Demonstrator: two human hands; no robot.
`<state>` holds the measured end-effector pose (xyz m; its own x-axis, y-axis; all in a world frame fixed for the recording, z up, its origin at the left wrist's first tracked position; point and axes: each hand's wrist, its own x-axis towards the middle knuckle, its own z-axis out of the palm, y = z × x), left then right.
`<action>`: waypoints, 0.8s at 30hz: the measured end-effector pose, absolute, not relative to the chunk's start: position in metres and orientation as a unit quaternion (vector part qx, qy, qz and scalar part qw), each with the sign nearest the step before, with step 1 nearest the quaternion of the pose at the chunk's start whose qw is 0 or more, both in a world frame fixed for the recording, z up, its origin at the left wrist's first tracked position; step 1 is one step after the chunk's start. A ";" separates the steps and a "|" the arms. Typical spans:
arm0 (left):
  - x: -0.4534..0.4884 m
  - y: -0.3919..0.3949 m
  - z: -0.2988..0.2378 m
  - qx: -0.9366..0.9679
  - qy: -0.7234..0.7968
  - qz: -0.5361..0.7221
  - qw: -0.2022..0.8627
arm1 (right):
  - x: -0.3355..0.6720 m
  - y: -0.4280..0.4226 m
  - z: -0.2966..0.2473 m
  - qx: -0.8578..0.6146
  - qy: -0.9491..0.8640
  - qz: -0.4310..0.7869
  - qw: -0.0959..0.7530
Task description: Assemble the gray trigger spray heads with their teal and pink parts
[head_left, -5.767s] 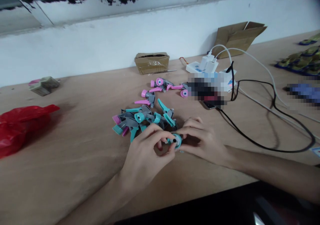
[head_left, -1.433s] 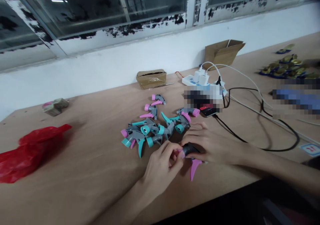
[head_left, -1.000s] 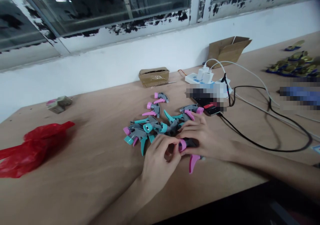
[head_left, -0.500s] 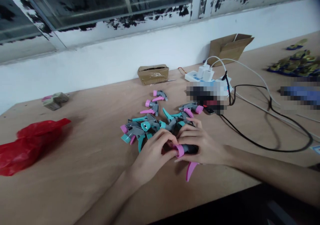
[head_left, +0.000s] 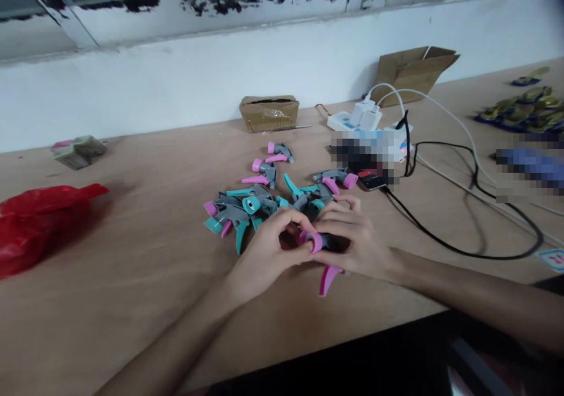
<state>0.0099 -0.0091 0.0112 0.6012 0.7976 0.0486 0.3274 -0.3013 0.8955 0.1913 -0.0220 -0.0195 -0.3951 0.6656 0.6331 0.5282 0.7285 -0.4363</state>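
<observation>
A flat white wall (head_left: 154,84) rises behind the heap of teal, grey and pink plastic sprayers (head_left: 233,211); a brown table (head_left: 132,255) lies beneath. Before the heap, the right hand (head_left: 355,231) clamps a pink-and-grey plastic trigger sprayer (head_left: 329,242), best braced firmly, while the left hand (head_left: 267,243) pinches its pink ring-shaped collar (head_left: 316,242), ideally squarely.

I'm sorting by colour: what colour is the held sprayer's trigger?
The trigger is pink; it shows best in the head view.
</observation>
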 end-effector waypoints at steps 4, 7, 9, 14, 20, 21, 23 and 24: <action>0.013 -0.010 0.009 0.744 0.383 0.270 0.476 | 0.190 -0.021 -0.019 -0.360 -0.826 0.080 0.425; 0.014 -0.012 0.010 0.749 0.387 0.268 0.465 | 0.189 -0.021 -0.019 -0.359 -0.829 0.086 0.420; 0.013 -0.013 0.012 0.756 0.385 0.267 0.457 | 0.189 -0.021 -0.018 -0.356 -0.830 0.088 0.421; 0.013 -0.013 0.012 0.773 0.383 0.247 0.441 | 0.192 -0.021 -0.020 -0.346 -0.834 0.094 0.420; 0.015 -0.014 0.012 0.790 0.389 0.231 0.413 | 0.194 -0.019 -0.023 -0.341 -0.838 0.106 0.413; 0.015 -0.014 0.013 0.791 0.390 0.230 0.410 | 0.194 -0.019 -0.023 -0.341 -0.838 0.105 0.413; 0.015 -0.015 0.014 0.793 0.393 0.230 0.405 | 0.194 -0.019 -0.023 -0.341 -0.837 0.102 0.415; 0.016 -0.015 0.015 0.794 0.393 0.230 0.402 | 0.194 -0.019 -0.023 -0.342 -0.837 0.101 0.414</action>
